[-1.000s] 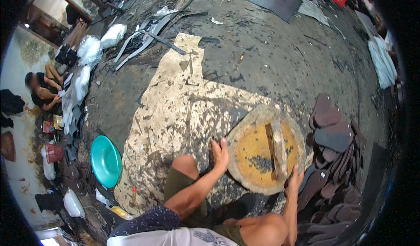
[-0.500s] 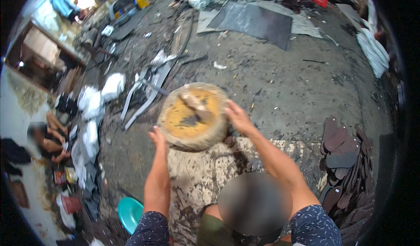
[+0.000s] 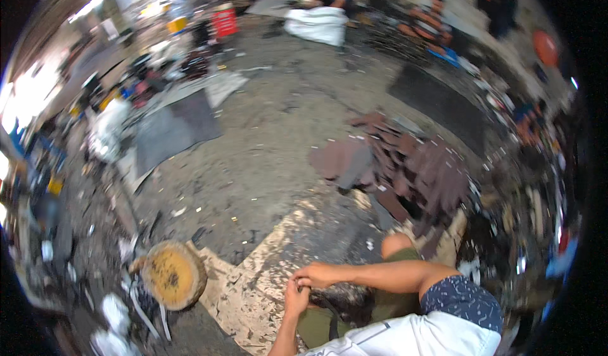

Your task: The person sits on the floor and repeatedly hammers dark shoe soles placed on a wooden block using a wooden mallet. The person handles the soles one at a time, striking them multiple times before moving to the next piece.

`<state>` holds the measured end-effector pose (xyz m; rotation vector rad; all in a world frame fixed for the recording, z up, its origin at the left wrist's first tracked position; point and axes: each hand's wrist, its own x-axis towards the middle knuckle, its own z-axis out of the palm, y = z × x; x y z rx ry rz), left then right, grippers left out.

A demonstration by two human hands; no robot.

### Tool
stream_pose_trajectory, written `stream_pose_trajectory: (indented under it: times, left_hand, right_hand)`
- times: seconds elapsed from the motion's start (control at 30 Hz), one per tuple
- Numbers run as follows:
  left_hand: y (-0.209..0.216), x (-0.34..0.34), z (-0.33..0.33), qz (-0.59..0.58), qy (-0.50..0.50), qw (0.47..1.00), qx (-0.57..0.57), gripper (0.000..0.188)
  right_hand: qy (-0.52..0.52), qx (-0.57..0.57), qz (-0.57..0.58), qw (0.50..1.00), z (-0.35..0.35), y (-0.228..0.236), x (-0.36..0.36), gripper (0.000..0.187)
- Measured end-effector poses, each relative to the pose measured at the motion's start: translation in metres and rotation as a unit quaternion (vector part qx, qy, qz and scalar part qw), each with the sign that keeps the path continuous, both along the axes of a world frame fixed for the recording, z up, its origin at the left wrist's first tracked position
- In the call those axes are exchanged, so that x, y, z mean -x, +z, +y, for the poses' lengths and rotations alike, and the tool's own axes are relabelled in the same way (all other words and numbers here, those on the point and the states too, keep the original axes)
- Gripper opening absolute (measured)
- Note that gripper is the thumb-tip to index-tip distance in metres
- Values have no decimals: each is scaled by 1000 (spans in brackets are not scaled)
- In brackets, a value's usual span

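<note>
Resting now on the floor (image 3: 266,160) at the lower left, the round wooden block (image 3: 172,275) is out of both hands; half a second ago it was held up in the air between them, and a second ago it lay in front of the knees with a tool across its yellow-stained top. It stands with its flat face upward, tilted a little, beside the pale scarred board (image 3: 253,293) and touching or just off that board's left edge; blur makes it hard to tell which. A dark patch sits near the middle of its top.

The left hand (image 3: 295,296) and right hand (image 3: 315,274) have come together over the person's lap, well apart from the block. The right forearm crosses the body from the right, and its fingers curl down onto the left hand. Both grips look closed, fingers folded against each other, but whether anything small is pinched between them cannot be told from this view.

Judging from this, the carrying of the block is over and the hands have turned to something close to the body. A heap of dark flat sheets (image 3: 405,166) lies ahead to the right, and a white sack (image 3: 316,24) farther off, near another seated person.
</note>
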<state>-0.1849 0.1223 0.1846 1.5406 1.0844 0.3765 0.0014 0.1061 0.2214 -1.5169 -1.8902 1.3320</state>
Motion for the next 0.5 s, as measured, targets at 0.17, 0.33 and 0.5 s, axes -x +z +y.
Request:
stream_pose_trajectory:
  times: [0.17, 0.33, 0.5]
  left_hand:
    - [1, -61, -10, -120, -150, 981, -6, 89]
    - [-59, -47, -29, -30, -136, 990, 37, 71]
    - [-167, 40, 2, 37, 70, 989, 122, 36]
  right_hand:
    - [-198, -51, 63, 977, -73, 18, -54, 21]
    - [-497, -236, 65, 833, -217, 57, -166, 14]
    - [-797, -240, 75, 550, -465, 67, -285, 12]
